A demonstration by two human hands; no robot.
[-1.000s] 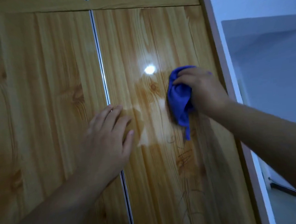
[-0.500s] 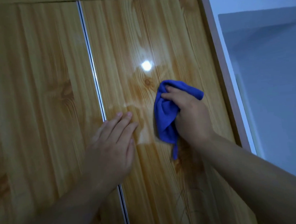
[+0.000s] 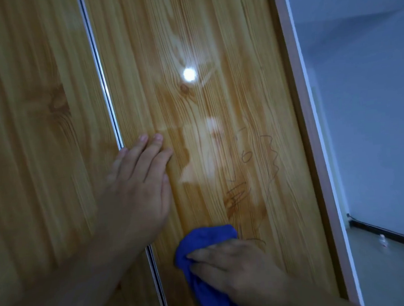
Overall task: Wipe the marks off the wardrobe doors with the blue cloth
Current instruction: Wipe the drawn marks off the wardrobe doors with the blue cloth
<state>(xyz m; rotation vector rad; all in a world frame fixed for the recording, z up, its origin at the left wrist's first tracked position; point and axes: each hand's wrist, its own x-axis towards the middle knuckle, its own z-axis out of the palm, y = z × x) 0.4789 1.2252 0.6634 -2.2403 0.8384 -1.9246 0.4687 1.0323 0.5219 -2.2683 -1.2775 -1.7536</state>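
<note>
Two bare hands with bare forearms are in view. The left hand (image 3: 137,187), at the middle of the frame, has short, trimmed fingernails. The right hand (image 3: 236,269), at the lower edge, looks dim and a little blurred. Both forearms are uncovered down to the bottom edge.

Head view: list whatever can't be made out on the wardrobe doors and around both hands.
The blue cloth: lower part under the right hand and cut by the bottom edge; gripped or just pressed, unclear.
The marks: any beneath cloth and hand are hidden.
The left door: motion blur; faint marks would not show.
The left hand: blurred, covers part of the door seam.
</note>
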